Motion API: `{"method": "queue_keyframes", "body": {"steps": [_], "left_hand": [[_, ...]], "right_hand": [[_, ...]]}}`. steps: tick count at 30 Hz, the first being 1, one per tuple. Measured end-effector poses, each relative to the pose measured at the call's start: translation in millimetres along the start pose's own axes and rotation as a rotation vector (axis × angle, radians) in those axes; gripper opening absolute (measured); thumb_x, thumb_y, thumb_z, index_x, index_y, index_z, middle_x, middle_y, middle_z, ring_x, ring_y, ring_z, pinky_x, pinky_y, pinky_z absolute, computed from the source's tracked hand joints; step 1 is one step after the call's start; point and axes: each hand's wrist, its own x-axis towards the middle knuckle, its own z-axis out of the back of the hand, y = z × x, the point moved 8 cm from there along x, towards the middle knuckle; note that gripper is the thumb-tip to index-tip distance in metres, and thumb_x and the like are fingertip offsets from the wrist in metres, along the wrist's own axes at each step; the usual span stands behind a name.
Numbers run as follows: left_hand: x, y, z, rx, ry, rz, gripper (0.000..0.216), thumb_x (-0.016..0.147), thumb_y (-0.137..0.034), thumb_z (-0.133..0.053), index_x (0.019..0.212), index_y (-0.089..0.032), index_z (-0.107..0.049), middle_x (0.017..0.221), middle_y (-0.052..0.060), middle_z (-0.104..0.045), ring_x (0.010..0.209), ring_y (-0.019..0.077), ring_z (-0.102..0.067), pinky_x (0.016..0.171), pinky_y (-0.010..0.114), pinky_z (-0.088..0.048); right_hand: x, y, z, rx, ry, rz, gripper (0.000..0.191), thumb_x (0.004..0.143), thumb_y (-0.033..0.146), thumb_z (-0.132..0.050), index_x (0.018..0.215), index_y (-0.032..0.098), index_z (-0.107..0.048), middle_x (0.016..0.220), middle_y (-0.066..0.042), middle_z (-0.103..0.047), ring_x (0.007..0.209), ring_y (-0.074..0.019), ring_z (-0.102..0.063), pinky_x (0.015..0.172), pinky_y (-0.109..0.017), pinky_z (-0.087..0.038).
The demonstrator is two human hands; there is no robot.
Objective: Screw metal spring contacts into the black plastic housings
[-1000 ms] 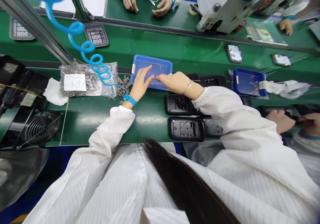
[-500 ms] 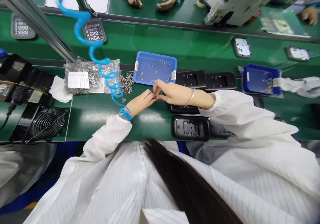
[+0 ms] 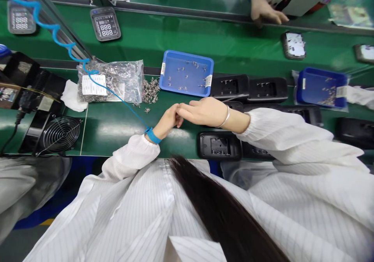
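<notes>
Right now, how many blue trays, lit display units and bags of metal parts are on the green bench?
Blue trays: 2
Display units showing digits: 2
Clear bags of metal parts: 1
Total: 5

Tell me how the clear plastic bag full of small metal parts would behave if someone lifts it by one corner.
The bag would probably sag and change shape, since its film looks thin and wrinkled. It is likely heavy for its size, being packed with metal pieces. Parts may spill out: loose ones already lie beside it.
</notes>
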Motion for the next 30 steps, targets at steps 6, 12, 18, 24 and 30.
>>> {"method": "queue_keyframes", "body": {"steps": [6, 12, 18, 24, 30], "left_hand": [[-21.2, 9.8, -20.8, -0.423, 0.112, 0.487, 0.039, 0.099, -0.024, -0.026, 0.061, -0.019, -0.032, 0.051, -0.008, -0.026, 0.033, 0.0020, -0.025, 0.032, 0.013, -0.021], [-37.1, 4.3, -36.1, -0.461, 0.271, 0.462, 0.039, 0.099, -0.031, -0.032, 0.062, -0.020, -0.027, 0.051, -0.009, -0.021, 0.030, 0.0018, -0.020, 0.028, 0.013, -0.019], [-32.8, -17.0, -17.1, 0.020, 0.085, -0.103, 0.046, 0.090, -0.066, -0.047, 0.103, -0.022, -0.042, 0.076, -0.003, -0.056, 0.058, 0.0109, -0.061, 0.051, 0.022, -0.051], [-35.6, -35.5, -10.5, 0.346, -0.051, -0.393, 0.034, 0.091, -0.053, -0.056, 0.103, -0.022, -0.049, 0.087, 0.000, -0.061, 0.070, 0.0103, -0.062, 0.064, 0.022, -0.050], [-40.4, -52.0, -6.7, 0.600, -0.171, -0.479, 0.020, 0.096, -0.038, -0.051, 0.087, -0.021, -0.047, 0.076, -0.001, -0.057, 0.067, 0.0107, -0.055, 0.070, 0.024, -0.044]], "right_hand": [[-10.3, 5.2, -7.3, 0.066, 0.039, 0.237, 0.038, 0.101, 0.028, -0.021, 0.107, 0.022, -0.057, 0.128, -0.010, -0.060, 0.073, -0.0117, -0.047, 0.055, -0.027, -0.026], [-16.3, -13.3, -16.9, 0.232, 0.130, 0.244, 0.040, 0.101, 0.037, -0.022, 0.102, 0.025, -0.059, 0.126, -0.005, -0.063, 0.071, -0.0114, -0.046, 0.055, -0.028, -0.028], [-19.2, -32.2, -12.6, 0.204, 0.114, 0.072, 0.047, 0.101, 0.042, -0.019, 0.103, 0.022, -0.062, 0.129, -0.010, -0.061, 0.074, -0.0130, -0.050, 0.057, -0.029, -0.031], [-18.8, -31.6, -8.6, 0.204, 0.056, 0.003, 0.058, 0.101, 0.044, -0.010, 0.111, 0.020, -0.061, 0.131, -0.013, -0.060, 0.080, -0.0143, -0.053, 0.062, -0.030, -0.035], [-14.3, -20.4, 0.2, 0.139, 0.075, 0.057, 0.050, 0.102, 0.038, -0.015, 0.113, 0.021, -0.061, 0.134, -0.012, -0.058, 0.076, -0.0134, -0.051, 0.060, -0.029, -0.033]]}}
